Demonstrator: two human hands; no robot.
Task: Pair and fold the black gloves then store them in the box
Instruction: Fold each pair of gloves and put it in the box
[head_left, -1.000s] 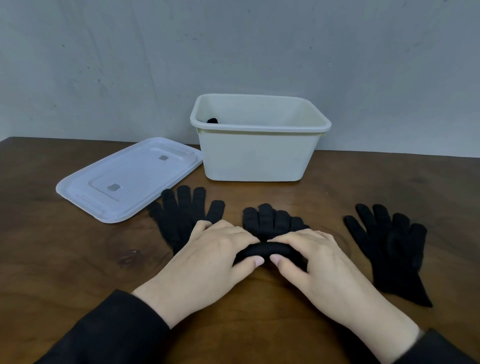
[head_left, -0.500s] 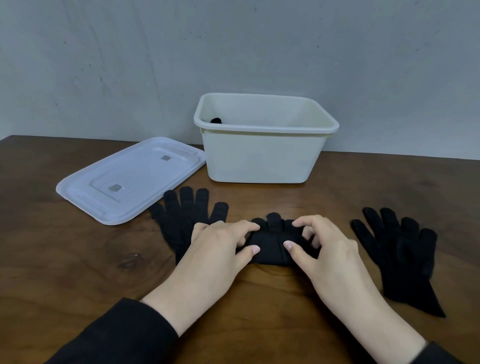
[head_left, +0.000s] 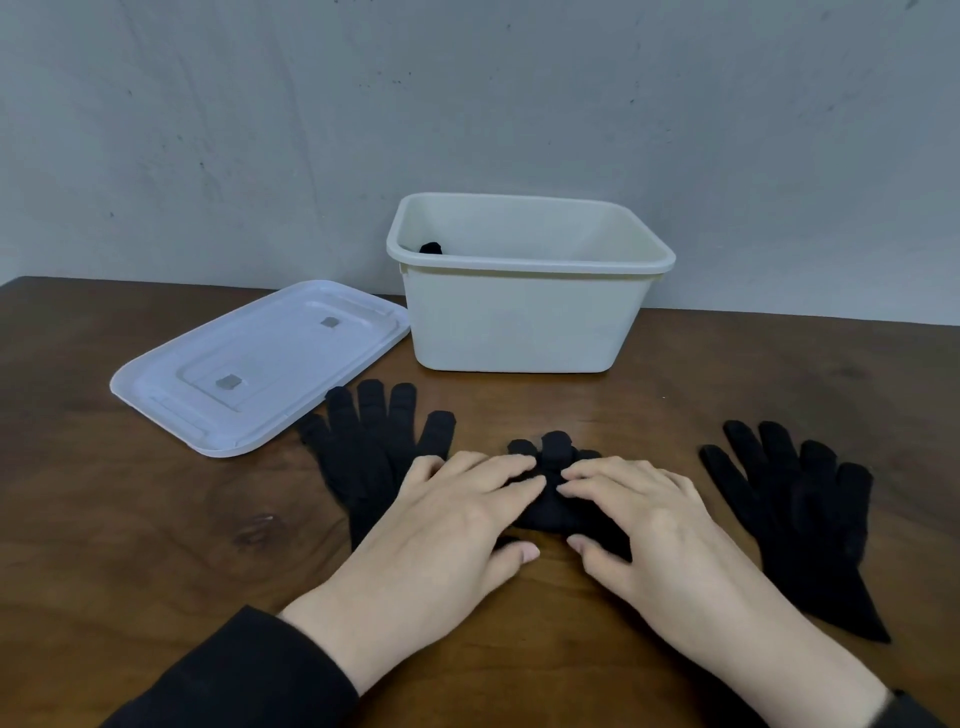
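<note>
Both hands lie flat, palms down, fingers extended, pressing the folded black knit glove bundle (head_left: 550, 512) onto the dark wooden bench (head_left: 130, 545). The left hand (head_left: 447, 525) covers its left part, the right hand (head_left: 644, 519) its right; their fingertips nearly meet over the middle, thumbs at the near edge. Neither pinches anything; this looks like flattening the fold so it holds before the lift.

The bundle sits at bench centre, near the front edge. Its glove fingertips poke out past the hands, pointing away toward the box; the folded bulk looks wider left-right than deep, though the hands hide much of it.

Just left, partly under the left hand, a flat black knit glove (head_left: 363, 457) lies long axis front-to-back, fingers pointing away. To the right, apart from the right hand, another flat black glove or stacked pair (head_left: 800, 519), cannot tell which, lies fingers away, cuff toward the near right.

Behind, the open cream plastic box (head_left: 519, 322) stands upright, something black (head_left: 430, 248) inside at its left wall, likely stored gloves. Its white plastic lid (head_left: 260, 364) lies flat on the bench, left of the box.
</note>
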